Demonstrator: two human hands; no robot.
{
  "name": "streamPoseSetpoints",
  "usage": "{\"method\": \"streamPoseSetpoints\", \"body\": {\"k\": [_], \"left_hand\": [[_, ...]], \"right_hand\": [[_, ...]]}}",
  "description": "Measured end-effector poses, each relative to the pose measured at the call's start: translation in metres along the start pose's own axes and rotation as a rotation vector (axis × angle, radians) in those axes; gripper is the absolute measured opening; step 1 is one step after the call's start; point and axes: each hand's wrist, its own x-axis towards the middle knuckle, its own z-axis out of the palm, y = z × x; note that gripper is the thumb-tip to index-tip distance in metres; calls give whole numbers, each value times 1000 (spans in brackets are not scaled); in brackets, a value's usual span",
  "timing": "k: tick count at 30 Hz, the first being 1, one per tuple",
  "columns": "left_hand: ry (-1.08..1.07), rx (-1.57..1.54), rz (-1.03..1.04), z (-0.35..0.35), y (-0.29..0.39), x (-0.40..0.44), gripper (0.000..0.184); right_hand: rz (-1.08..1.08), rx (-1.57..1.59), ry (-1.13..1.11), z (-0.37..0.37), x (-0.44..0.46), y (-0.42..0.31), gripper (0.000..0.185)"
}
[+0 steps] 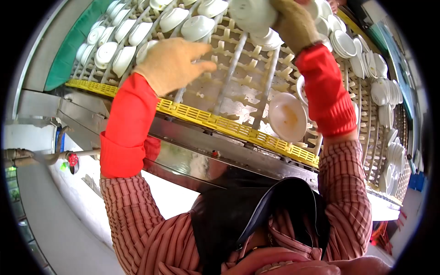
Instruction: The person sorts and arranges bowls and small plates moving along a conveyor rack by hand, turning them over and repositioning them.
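My left hand (172,64), in a tan glove with a red cuff, hovers over the pegged rack belt (229,73). Its thumb and fingers are apart with nothing between them, beside a white bowl (145,50) partly hidden behind it. At the top edge my right hand (295,25), gloved the same way, grips a white bowl (252,13) by its side; some of its fingers are out of view. Just below that bowl sits a small stack of white bowls (269,40). A white bowl with orange residue (288,117) leans on the belt under my right forearm.
Rows of tilted white bowls (126,31) fill the belt's left part. Stacked white dishes (343,43) stand on the right. A yellow edge strip (215,120) and a metal ledge (206,142) run along the near side. A green curtain (68,55) hangs at the left end.
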Motion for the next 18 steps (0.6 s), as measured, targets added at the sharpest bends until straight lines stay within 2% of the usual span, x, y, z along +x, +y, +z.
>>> {"method": "streamPoseSetpoints", "body": {"k": [2,3,4,6,7,8,10,12,14,18], "left_hand": [[-72,20,-31,3,10,7,35],[-22,63,10,13,5,7,39],[-28,80,10,15,4,8,39],[-41,113,13,19,5,12,40],[-41,136,32,22,4,14,43],[-65,150,29,24,5,17,41],[-108,183,24,23,14,20,38],[-83,206,50,26,22,23,39],[-96,218,13,24,36,27,41],[161,-241,335,27,80,41,54]], "right_hand": [[200,429,-51,16,7,5,38],[-251,-358,-109,8,-3,50,34],[-343,-527,131,11,-20,35,29],[255,-249,-35,-6,-36,6,39],[224,-320,43,-17,-51,16,58],[181,-611,-13,-31,-57,27,74],[365,-781,-98,-55,-66,31,82],[457,-749,-182,-78,-81,37,84],[543,-775,-224,-88,-109,77,85],[607,-715,-163,-89,-136,77,82]]}}
